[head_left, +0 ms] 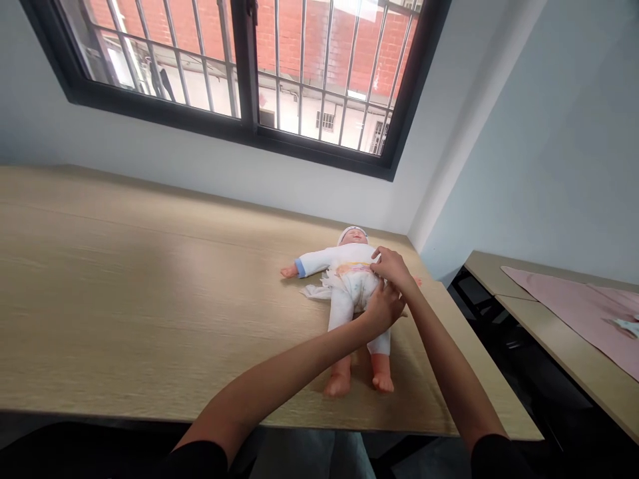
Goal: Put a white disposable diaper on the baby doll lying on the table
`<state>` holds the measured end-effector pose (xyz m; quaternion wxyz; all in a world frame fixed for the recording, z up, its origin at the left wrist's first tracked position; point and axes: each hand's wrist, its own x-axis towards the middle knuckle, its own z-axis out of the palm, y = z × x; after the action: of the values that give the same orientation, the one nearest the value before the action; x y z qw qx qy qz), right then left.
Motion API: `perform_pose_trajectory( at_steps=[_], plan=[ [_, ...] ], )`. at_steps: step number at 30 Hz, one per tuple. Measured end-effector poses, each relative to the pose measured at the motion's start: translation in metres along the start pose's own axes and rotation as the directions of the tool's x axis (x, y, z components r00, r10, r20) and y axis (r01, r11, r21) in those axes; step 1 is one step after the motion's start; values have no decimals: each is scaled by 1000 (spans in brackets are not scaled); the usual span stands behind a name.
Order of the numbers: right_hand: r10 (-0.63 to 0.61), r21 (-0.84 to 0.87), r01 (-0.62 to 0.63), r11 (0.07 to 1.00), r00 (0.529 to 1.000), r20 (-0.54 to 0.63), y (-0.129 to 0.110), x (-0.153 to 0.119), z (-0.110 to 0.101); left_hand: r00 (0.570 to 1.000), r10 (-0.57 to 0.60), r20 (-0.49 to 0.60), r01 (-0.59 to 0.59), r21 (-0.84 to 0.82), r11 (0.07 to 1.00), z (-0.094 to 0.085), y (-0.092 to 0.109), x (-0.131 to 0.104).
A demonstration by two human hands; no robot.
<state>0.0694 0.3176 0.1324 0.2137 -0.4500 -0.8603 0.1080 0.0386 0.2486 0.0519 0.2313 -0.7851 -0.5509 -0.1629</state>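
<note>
A baby doll in a white outfit and white cap lies on its back, its bare feet toward me. Around its hips is a white diaper with a coloured waistband. My right hand is bent at the waistband on the doll's right-hand side in view, thumb and fingers closed at the diaper's edge. Just below it, my left hand reaches across the legs, its fingers curled on the diaper's side by the hip. Loose white material sticks out at the opposite hip. My hands partly hide the diaper's near side.
The doll rests on a long wooden table against the wall, close to the table's right end. A barred window is above. Beyond a gap at right stands another table with a pink cloth on it.
</note>
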Motion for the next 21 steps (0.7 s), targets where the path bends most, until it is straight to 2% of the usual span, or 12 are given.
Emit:
perform_pose_trajectory(
  at_steps=[3,7,15,17,21],
  plan=[
    [63,44,-63,997,998,7,2,1,-2,998,-54,20,54,13,998,-6,-2,-3],
    [117,42,-117,992,993,-2,4,2,-6,997,-37,64,36,9,999,-16,-4,-7],
    [48,-186,-49,981,999,-6,-21,-10,-1,987,-145,69,141,56,988,-17,2,-3],
    [37,-106,-35,994,999,16,-26,-12,-4,985,-155,76,151,63,987,-18,2,-4],
    [-50,210,33,977,996,74,-24,-16,-24,973,-214,86,206,94,974,-23,3,-7]
  ],
)
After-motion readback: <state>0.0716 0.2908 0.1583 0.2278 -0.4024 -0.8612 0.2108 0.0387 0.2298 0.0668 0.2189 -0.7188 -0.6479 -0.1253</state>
